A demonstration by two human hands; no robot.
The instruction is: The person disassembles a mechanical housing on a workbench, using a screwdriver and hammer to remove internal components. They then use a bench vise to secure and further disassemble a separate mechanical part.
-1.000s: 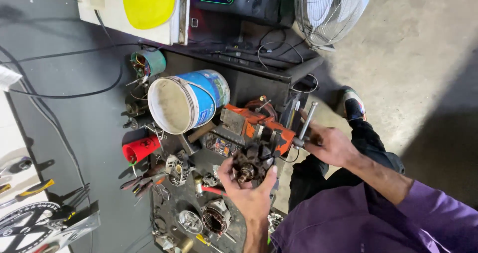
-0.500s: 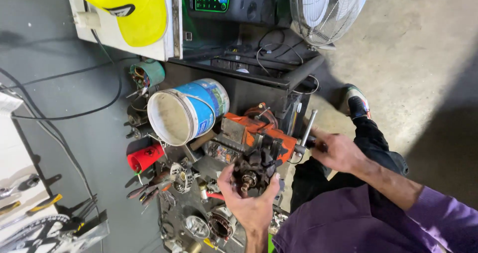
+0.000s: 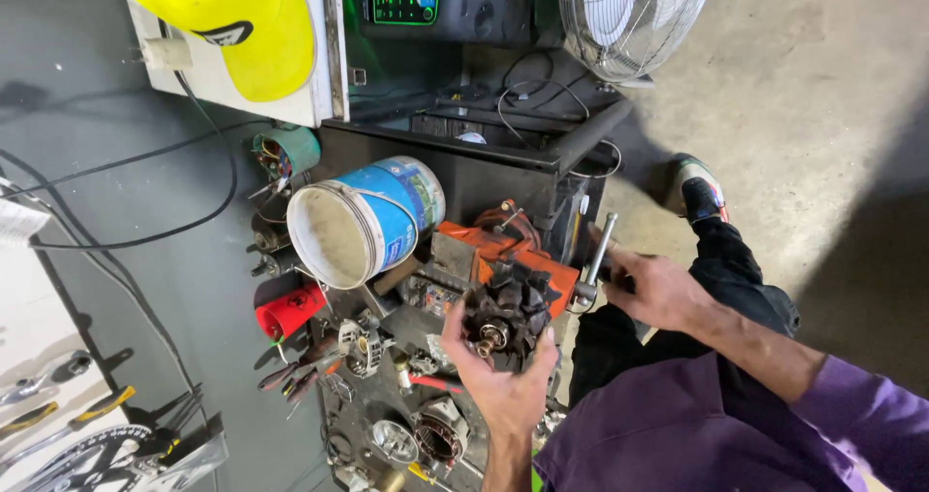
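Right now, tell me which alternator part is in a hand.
The dark clawed rotor, cupped in the left hand beside the orange vise. The other parts lie untouched on the bench.

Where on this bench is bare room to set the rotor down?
Little room. Bench is crowded with parts around the vise, bucket and rotor in the left hand. Bare: dark cabinet face right of the bucket; floor beside the fan.

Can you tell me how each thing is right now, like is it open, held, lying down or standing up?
Left hand: holds the dark rotor.
Dark rotor: lifted, shaft end facing up at the camera.
Right hand: gripping the vise handle.
Vise handle: tilted, held.
Orange vise: cannot tell whether it is open.
Bucket: on its side, mouth open, looks empty.
Fan: cannot tell if spinning.
Red cup: lying on its side.
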